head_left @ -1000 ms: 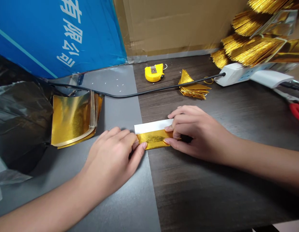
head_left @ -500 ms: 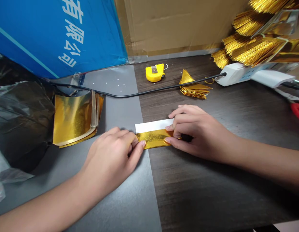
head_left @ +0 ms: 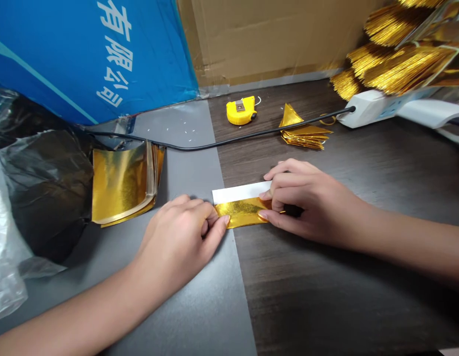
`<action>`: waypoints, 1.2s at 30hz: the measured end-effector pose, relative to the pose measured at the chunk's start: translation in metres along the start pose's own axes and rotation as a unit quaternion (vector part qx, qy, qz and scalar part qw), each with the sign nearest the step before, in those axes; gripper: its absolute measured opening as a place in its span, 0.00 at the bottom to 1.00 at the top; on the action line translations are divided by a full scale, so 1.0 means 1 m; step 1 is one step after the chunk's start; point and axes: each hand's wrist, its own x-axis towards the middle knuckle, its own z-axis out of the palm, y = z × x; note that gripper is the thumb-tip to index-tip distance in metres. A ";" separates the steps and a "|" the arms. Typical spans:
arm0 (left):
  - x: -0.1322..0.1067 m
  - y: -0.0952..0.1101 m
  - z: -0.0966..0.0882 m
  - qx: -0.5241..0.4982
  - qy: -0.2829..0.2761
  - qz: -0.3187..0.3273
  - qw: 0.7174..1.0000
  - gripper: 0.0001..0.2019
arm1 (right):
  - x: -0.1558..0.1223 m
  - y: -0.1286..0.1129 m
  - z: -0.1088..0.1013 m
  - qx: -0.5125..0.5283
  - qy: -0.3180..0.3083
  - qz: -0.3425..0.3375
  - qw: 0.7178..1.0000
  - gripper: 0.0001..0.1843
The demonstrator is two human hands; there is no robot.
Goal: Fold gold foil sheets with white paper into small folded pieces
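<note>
A gold foil sheet [head_left: 241, 212] lies on the table, its lower part folded up so a white strip of its back shows along the top. My left hand [head_left: 177, 242] pinches the sheet's left end with thumb and fingers curled together. My right hand [head_left: 307, 202] presses and pinches the right end, fingers bent over the fold. The strip between both hands lies flat across the seam of grey mat and dark wood.
A stack of gold foil sheets [head_left: 121, 183] sits left of my hands beside a black plastic bag [head_left: 40, 183]. Behind run a black cable [head_left: 222, 143], a yellow tape measure [head_left: 241, 110], folded gold pieces [head_left: 303, 131], a white power strip [head_left: 377, 106] and gold bundles [head_left: 399, 59]. A blue box [head_left: 84, 49] and cardboard [head_left: 270, 34] stand at the back.
My hands and the foil sheet keep nearly the same pose; the left fingers shifted slightly along the fold. The view drifted a little, sliding everything rightward.
</note>
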 end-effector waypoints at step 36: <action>-0.008 0.000 0.004 0.058 0.050 0.152 0.985 0.09 | 0.000 0.007 -0.001 0.014 -0.016 -0.056 0.998 0.09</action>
